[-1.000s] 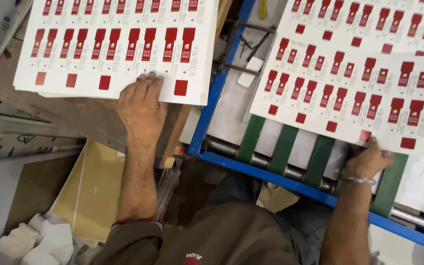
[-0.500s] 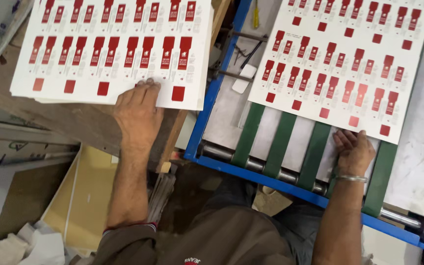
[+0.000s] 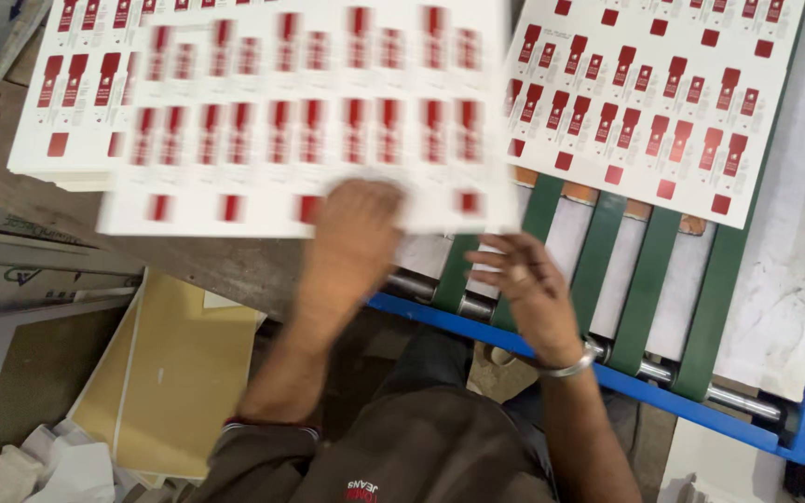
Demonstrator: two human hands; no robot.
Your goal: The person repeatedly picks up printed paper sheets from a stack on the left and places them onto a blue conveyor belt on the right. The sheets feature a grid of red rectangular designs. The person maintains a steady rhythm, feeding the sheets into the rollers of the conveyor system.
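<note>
The left hand [image 3: 356, 233] grips the near edge of a white printed sheet [image 3: 309, 112], fingers closed on the card; the sheet is flat, stiff-looking and smeared by motion blur, so its rows of red rectangles are hard to make out. It lies above the stack of like sheets [image 3: 58, 121] on the worn wooden table [image 3: 225, 265] and reaches over the blue-framed conveyor [image 3: 607, 377]. The right hand [image 3: 528, 279] hangs open, fingers spread and holding nothing, over the dark green belts [image 3: 649, 279] and steel rollers, a metal bangle [image 3: 570, 365] at the wrist. Farther on, another red-printed sheet [image 3: 663, 102] rests on the belts, its top cut off by the frame. Yellowish card [image 3: 174, 382] and white scraps [image 3: 39, 466] lie below the table.
</note>
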